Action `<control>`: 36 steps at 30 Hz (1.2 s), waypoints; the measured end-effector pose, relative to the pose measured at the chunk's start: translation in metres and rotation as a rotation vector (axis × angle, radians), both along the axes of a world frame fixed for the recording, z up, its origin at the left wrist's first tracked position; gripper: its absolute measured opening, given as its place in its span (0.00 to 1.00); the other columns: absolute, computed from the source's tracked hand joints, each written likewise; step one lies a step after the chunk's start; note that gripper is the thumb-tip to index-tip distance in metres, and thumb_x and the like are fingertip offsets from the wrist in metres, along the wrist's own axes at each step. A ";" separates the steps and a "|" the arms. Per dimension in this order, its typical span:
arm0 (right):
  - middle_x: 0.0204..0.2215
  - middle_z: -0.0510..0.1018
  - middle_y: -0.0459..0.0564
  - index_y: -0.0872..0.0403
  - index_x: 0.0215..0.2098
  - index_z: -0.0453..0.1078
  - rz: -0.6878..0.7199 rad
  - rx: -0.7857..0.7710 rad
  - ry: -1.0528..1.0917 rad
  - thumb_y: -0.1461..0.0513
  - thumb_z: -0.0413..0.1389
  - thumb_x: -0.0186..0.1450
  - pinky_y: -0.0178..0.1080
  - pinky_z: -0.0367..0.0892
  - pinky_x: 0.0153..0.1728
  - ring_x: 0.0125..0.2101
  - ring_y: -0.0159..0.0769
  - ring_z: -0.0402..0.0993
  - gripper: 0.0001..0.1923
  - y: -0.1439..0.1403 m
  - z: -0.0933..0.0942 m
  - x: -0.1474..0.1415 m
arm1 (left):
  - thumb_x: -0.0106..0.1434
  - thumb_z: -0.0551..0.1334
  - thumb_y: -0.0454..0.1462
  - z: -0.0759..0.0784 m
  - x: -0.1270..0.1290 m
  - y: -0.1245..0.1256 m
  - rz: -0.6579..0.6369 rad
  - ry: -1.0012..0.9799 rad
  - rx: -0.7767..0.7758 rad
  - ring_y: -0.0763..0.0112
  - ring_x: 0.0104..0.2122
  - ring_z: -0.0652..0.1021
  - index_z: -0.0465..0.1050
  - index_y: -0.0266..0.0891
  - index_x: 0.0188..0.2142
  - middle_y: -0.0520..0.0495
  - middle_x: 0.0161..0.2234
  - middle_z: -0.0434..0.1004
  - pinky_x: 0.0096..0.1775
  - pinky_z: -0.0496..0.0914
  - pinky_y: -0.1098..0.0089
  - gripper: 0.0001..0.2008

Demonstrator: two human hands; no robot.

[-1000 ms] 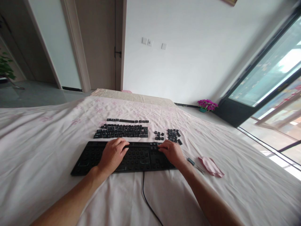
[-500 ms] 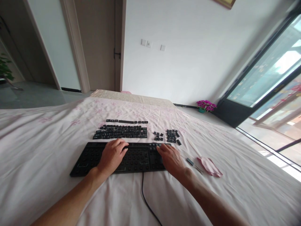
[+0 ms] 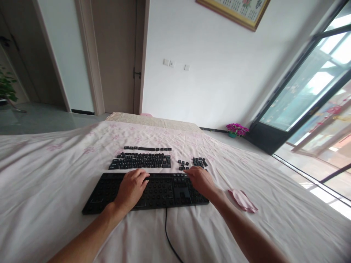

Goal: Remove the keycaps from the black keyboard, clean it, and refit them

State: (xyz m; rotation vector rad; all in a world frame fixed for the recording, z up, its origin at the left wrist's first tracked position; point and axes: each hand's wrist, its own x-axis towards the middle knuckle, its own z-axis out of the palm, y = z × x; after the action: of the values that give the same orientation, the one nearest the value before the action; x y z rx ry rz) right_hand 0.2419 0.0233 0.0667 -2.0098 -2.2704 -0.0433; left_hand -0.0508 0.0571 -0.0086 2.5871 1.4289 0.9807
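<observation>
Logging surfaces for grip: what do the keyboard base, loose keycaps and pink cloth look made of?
Keyboard base: likely matte black plastic, moulded sockets. Loose keycaps: likely matte black plastic too, small hard-edged pieces. Pink cloth: soft fabric, crumpled folds.

Single view only, from a camera worn on the head. It sits above and behind the near edge of the keyboard (image 3: 148,190), facing forward and somewhat down along both forearms. The keyboard lies at arm's reach, just below frame centre, on the bed (image 3: 55,204). Beyond the keyboard the view takes in the far wall; the door (image 3: 115,54) stands beyond it to the left, the window (image 3: 315,95) to the right. The horizon tilts slightly.
</observation>
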 end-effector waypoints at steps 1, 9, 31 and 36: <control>0.40 0.79 0.46 0.43 0.46 0.76 -0.022 0.034 0.027 0.63 0.49 0.67 0.34 0.60 0.41 0.42 0.36 0.72 0.16 0.010 0.001 0.003 | 0.62 0.60 0.33 0.000 0.000 0.000 -0.001 -0.002 0.000 0.64 0.42 0.75 0.75 0.44 0.42 0.46 0.41 0.76 0.48 0.68 0.61 0.09; 0.45 0.79 0.47 0.44 0.41 0.79 -0.125 0.067 -0.040 0.60 0.54 0.65 0.36 0.60 0.41 0.46 0.39 0.69 0.12 0.080 -0.010 0.008 | 0.62 0.60 0.33 -0.001 0.000 0.000 0.004 -0.008 -0.005 0.64 0.41 0.75 0.75 0.44 0.42 0.47 0.41 0.75 0.47 0.67 0.62 0.09; 0.39 0.81 0.53 0.51 0.36 0.80 -0.002 -0.019 -0.227 0.64 0.58 0.61 0.40 0.55 0.46 0.46 0.43 0.67 0.08 0.116 -0.023 -0.010 | 0.62 0.60 0.33 0.000 0.000 0.000 0.007 -0.015 -0.014 0.64 0.41 0.75 0.75 0.44 0.41 0.47 0.40 0.75 0.48 0.67 0.62 0.09; 0.38 0.81 0.55 0.53 0.33 0.80 0.034 -0.020 -0.216 0.66 0.59 0.60 0.40 0.54 0.46 0.46 0.43 0.68 0.07 0.118 -0.018 -0.014 | 0.62 0.60 0.33 0.001 0.000 -0.001 0.010 -0.003 -0.010 0.63 0.42 0.75 0.75 0.44 0.42 0.47 0.41 0.76 0.48 0.67 0.62 0.10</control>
State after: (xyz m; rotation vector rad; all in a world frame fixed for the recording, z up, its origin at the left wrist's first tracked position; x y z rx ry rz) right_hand 0.2282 0.1416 0.0486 -2.0667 -2.4391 -0.2474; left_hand -0.0512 0.0561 -0.0072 2.5722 1.4442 0.9761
